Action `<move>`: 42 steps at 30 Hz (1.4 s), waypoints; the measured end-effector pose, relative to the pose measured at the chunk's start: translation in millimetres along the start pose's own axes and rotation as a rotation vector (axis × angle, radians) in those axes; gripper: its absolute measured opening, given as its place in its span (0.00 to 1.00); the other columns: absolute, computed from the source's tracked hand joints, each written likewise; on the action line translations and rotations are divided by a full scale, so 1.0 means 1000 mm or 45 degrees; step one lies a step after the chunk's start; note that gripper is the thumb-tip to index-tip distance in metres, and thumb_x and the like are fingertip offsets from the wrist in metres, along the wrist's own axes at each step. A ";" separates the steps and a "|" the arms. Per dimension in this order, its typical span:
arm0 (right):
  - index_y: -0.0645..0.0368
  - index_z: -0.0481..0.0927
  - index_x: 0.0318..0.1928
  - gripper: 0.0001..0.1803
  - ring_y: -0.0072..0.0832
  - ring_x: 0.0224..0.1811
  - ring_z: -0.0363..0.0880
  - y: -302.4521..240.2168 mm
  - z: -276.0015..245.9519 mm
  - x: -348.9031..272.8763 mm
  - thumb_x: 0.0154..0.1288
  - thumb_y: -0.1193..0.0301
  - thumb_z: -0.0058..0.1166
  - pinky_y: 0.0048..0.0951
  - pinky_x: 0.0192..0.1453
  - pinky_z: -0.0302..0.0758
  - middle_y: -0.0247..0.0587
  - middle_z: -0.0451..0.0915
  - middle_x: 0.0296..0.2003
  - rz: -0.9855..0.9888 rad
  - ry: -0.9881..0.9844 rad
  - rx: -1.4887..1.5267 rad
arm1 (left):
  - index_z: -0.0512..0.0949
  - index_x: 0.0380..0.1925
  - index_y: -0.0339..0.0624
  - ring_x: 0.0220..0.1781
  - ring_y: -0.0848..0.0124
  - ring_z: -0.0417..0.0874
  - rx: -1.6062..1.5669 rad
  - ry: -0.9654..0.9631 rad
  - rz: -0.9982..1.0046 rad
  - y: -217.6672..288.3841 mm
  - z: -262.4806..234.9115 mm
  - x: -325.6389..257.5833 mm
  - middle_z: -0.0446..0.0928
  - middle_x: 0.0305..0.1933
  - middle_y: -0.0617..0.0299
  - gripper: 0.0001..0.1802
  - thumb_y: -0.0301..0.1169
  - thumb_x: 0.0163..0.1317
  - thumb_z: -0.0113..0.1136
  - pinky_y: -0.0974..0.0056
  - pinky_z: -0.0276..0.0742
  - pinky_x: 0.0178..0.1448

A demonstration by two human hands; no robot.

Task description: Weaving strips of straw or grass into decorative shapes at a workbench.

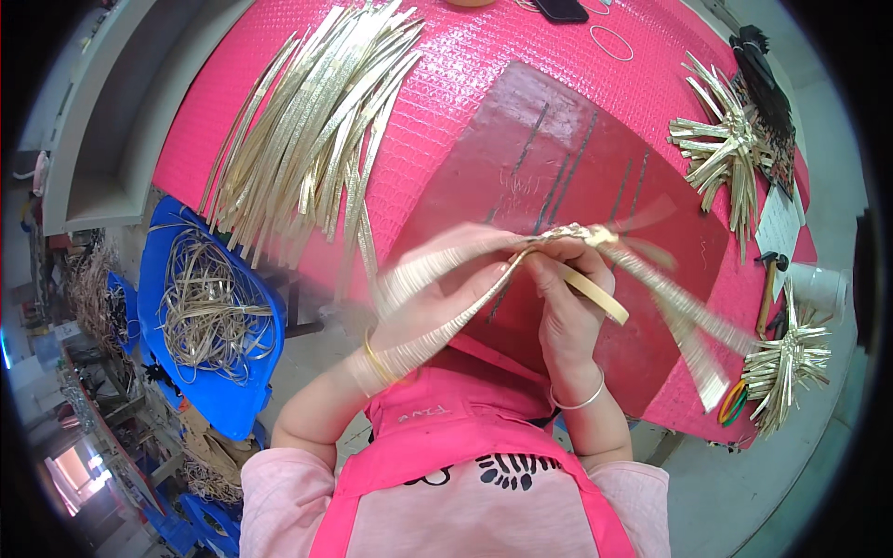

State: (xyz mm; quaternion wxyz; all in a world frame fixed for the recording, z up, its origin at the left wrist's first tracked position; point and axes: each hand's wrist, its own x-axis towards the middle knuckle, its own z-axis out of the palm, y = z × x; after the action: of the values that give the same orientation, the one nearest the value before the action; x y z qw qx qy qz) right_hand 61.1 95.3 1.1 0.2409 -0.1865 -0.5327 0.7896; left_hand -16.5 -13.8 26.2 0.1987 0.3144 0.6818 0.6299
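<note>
My right hand (565, 293) is closed in a pinch on a short braided piece (581, 232) of pale gold strips. Loose strip ends (686, 312) hang from the braid to the right, partly blurred. A curled cream-coloured band (598, 297) sticks out beside my right fingers. My left hand (456, 279) is smeared by motion, its fingertips meeting at the braid's left end, closed on gold strips (437, 337) that sweep back over the hand and wrist. Both hands are above a dark red mat (642, 251) with dark lines on it.
A bundle of gold strips (326, 121) lies on the pink table cover (456, 102). At left, a blue bin (244, 395) holds tangled strips. Star-shaped gold bunches (730, 139) lie at the right edge, with a hammer (770, 288) and coloured rings (733, 403). A phone (561, 9) is at the top.
</note>
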 end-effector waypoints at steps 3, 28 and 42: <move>0.63 0.72 0.32 0.08 0.16 0.29 0.70 -0.005 0.002 -0.002 0.50 0.82 0.53 0.15 0.33 0.66 0.35 0.74 0.30 -0.005 -0.057 -0.106 | 0.73 0.37 0.31 0.28 0.77 0.74 -0.509 0.203 -0.410 0.004 0.007 -0.011 0.74 0.33 0.60 0.09 0.22 0.55 0.50 0.76 0.70 0.33; 0.56 0.73 0.24 0.05 0.28 0.24 0.65 -0.007 -0.006 0.008 0.47 0.75 0.56 0.27 0.38 0.56 0.32 0.69 0.19 -0.659 -0.188 -1.132 | 0.73 0.33 0.30 0.32 0.75 0.76 -0.659 0.134 -0.456 -0.008 0.002 -0.009 0.75 0.31 0.62 0.07 0.23 0.55 0.51 0.73 0.72 0.36; 0.64 0.70 0.33 0.20 0.25 0.33 0.69 -0.040 -0.048 0.015 0.57 0.60 0.32 0.23 0.40 0.67 0.41 0.71 0.32 -0.290 0.550 -0.436 | 0.74 0.31 0.33 0.31 0.75 0.75 0.077 -0.448 -0.540 -0.007 -0.035 0.051 0.75 0.29 0.63 0.10 0.28 0.50 0.57 0.71 0.71 0.38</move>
State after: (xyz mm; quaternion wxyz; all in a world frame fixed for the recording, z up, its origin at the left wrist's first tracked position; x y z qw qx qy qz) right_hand 82.5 153.1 19.8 0.4006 -0.3270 -0.6119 0.5984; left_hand -78.1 -4.5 29.7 0.4320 0.2749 0.7060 0.4893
